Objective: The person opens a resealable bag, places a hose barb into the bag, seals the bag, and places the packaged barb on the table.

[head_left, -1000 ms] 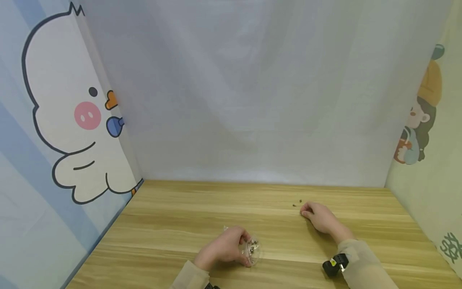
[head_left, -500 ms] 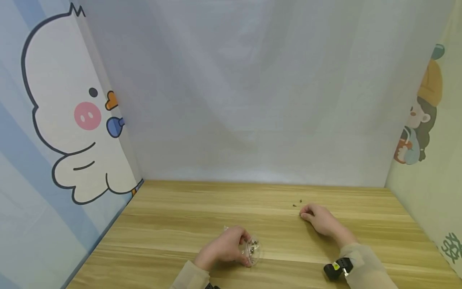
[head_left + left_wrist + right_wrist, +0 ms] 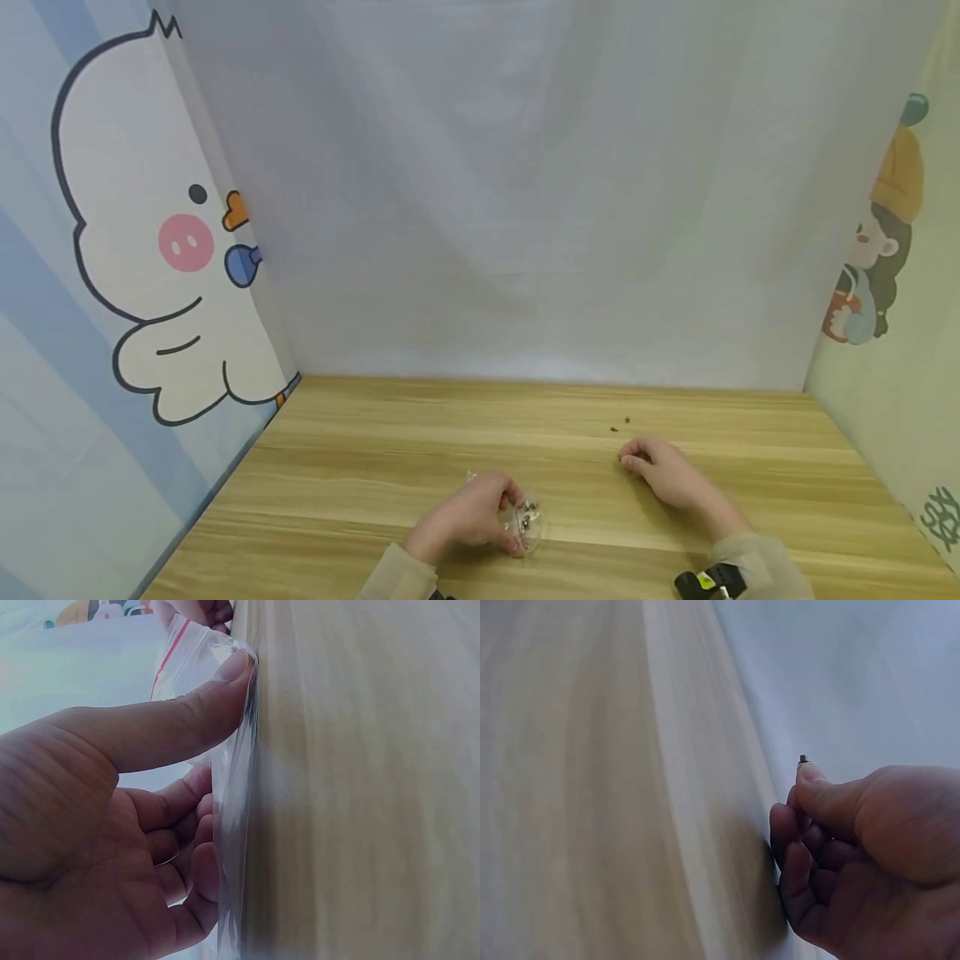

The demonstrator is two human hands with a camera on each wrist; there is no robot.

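Right hand (image 3: 667,475) drew back pinching one screw (image 3: 804,759); two screws (image 3: 620,425) remain

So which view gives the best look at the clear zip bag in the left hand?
The left wrist view: the clear zip bag fills the frame, pinched by the left hand, red seal line visible. The head view shows it small, with dark bits inside. The right wrist view misses it.

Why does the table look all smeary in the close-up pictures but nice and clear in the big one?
Head view: even, soft light, the table grain sharp, only a faint shadow by the right hand. Left wrist view: the camera sits very close, so the wood blurs and the clear plastic bag shows pale glare. Right wrist view: wood is streaky and out of focus; the small dark screw stays fairly sharp.
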